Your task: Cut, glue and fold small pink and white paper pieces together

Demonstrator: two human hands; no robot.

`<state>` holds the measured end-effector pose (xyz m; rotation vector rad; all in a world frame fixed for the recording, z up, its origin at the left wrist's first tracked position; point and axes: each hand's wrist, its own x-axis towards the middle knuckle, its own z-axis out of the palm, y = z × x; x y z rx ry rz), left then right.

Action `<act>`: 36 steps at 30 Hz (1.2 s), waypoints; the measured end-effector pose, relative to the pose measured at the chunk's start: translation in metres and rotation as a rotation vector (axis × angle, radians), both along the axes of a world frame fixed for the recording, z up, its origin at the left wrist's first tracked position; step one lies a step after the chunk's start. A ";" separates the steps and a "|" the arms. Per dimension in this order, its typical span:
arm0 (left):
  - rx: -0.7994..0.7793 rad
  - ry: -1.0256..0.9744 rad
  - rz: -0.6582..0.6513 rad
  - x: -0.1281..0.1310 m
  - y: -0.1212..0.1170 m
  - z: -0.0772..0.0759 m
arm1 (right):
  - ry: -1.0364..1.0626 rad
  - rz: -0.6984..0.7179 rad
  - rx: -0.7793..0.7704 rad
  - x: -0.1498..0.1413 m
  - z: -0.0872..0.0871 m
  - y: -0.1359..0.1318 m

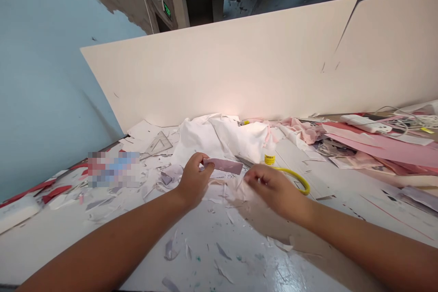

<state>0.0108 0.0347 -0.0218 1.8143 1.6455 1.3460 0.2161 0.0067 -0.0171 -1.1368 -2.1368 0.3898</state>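
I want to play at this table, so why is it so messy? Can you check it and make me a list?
Surface: white table, strewn with paper scraps.
Things: left hand pinches a mauve paper strip; right hand is at torn white paper, near a yellow loop.
Clutter: crumpled white cloth, pink sheets, clear set square.
Cables: white cords by a white power strip.
Surroundings: white board, blue wall, lit green sign.
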 end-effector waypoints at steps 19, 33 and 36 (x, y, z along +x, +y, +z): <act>0.032 0.371 -0.591 -0.015 -0.012 -0.001 | -0.004 -0.166 -0.110 0.039 0.019 0.012; 0.025 0.490 -0.482 -0.008 -0.006 -0.005 | -0.078 -0.135 -0.085 0.031 0.015 0.005; 0.022 0.548 -0.494 -0.007 -0.006 -0.005 | -0.124 -0.093 -0.088 0.030 0.015 0.001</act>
